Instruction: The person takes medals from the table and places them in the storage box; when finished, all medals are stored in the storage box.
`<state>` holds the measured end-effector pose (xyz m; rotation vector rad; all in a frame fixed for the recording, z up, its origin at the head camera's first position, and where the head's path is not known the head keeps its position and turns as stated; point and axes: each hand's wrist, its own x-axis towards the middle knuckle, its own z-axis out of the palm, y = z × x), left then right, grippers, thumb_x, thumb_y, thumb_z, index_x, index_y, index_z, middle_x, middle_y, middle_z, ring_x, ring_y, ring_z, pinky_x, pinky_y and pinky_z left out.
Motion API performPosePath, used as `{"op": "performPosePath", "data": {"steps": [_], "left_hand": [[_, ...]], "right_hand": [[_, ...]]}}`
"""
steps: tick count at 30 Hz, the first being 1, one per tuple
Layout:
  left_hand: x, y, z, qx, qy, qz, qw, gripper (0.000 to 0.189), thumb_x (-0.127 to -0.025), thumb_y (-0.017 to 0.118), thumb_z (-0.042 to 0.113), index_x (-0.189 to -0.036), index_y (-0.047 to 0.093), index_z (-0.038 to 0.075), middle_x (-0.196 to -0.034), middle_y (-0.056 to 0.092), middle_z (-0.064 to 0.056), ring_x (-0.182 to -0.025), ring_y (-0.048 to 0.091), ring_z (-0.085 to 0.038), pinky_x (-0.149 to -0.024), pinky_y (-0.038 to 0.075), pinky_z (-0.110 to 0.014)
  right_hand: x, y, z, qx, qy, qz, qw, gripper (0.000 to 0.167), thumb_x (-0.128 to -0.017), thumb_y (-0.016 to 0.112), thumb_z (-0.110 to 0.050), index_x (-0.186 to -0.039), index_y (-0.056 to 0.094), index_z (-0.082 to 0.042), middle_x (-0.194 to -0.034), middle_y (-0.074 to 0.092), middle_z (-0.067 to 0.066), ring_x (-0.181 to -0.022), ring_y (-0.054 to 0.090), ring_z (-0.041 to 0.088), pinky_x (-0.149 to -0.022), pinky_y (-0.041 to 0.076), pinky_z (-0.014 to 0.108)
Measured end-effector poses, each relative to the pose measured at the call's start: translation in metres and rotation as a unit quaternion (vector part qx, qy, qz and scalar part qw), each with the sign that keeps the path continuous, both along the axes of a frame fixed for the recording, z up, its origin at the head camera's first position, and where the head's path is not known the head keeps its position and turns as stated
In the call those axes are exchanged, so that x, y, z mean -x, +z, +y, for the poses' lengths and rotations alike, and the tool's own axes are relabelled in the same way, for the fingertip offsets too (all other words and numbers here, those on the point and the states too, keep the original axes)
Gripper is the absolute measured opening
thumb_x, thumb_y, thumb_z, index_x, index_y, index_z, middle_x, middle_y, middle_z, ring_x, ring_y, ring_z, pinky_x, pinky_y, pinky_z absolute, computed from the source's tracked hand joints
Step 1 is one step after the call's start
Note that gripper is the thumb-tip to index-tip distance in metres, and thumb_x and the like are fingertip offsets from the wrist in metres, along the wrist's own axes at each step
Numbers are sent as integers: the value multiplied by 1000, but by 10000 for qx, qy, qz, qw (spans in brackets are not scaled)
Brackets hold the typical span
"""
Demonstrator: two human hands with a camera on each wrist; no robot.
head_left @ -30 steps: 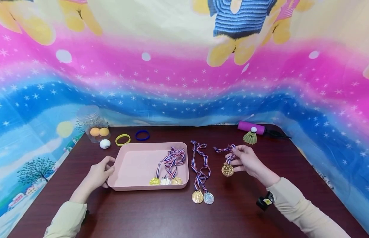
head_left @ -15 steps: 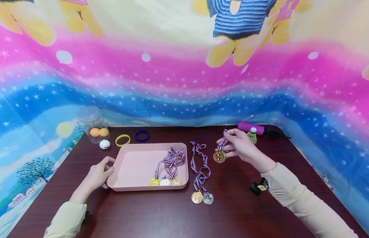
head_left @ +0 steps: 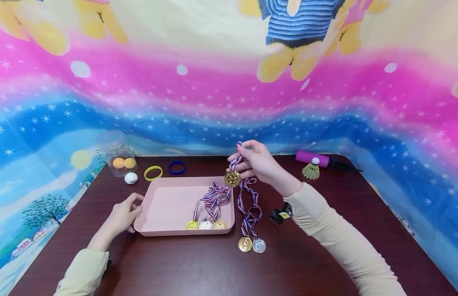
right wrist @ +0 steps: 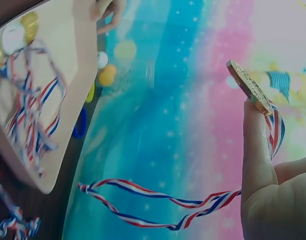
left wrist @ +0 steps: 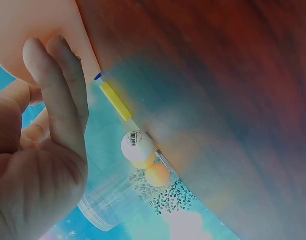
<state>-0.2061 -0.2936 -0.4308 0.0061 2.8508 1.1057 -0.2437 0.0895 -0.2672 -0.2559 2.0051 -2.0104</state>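
Observation:
My right hand (head_left: pixel 256 162) holds a gold medal (head_left: pixel 232 179) by its striped red, white and blue ribbon (head_left: pixel 234 162), above the right rim of a shallow pink tray (head_left: pixel 166 209). In the right wrist view the ribbon's loop (right wrist: pixel 158 192) trails off the hand, and the medal (right wrist: pixel 249 87) shows edge-on by a fingertip. Three ribboned medals lie in the tray's right part, a silver one (head_left: pixel 205 225) between two gold ones. Against the tray's left outer side rest the fingers of my left hand (head_left: pixel 119 216), not wrapped round the rim.
Right of the tray lie a gold medal (head_left: pixel 245 244) and a silver medal (head_left: pixel 259 246) with ribbons. Behind it are yellow (head_left: pixel 153 173) and blue (head_left: pixel 176 167) wristbands, a white ball (head_left: pixel 130 178) and a clear jar (head_left: pixel 114 150). A shuttlecock (head_left: pixel 311 169) and purple pump (head_left: pixel 311 158) stand back right.
My right hand has lifted the gold medal from the table's right side and carried it left to the tray's right rim. The left hand and the tray have stayed put.

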Motion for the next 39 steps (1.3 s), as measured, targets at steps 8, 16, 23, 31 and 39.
{"op": "performPosePath", "data": {"steps": [8,16,23,31,39], "left_hand": [[2,-2,1,-31,0,21,10000,32,-97,45,8,-128,41,2,-90,63,-18,-50,59,-16,-43,55,-34],[1,-1,-1,-51,-13,7,10000,32,-97,45,9,-128,41,2,-89,62,-18,-49,58,-17,-42,54,-34],[2,0,-1,-68,-74,50,9999,31,-98,45,9,-128,41,2,-89,62,-18,-49,58,-16,-42,54,-34],[1,1,-2,-65,-70,93,9999,31,-98,45,9,-128,41,1,-89,62,-18,-48,57,-16,-42,54,-34],[0,0,-2,-47,-18,34,10000,32,-98,45,9,-129,40,1,-90,61,-19,-49,57,-16,-42,54,-34]], "right_hand": [[2,2,-36,-139,332,11,9993,13,-104,37,-17,-107,40,-5,-118,63,27,-57,66,8,-46,55,24],[1,-3,-64,-162,402,-196,9989,12,-104,37,-18,-106,38,-6,-117,64,25,-52,64,10,-42,51,23],[5,-26,-81,-93,182,-461,9987,10,-104,38,-15,-104,39,-5,-113,65,25,-47,59,10,-40,48,22],[10,-67,-88,-310,-214,-347,9987,8,-103,39,-10,-105,40,-2,-112,61,29,-68,70,22,-54,60,34],[10,-97,-93,-477,-625,-374,9962,14,-103,41,-13,-107,43,1,-112,66,25,-85,71,36,-58,61,38]]}}
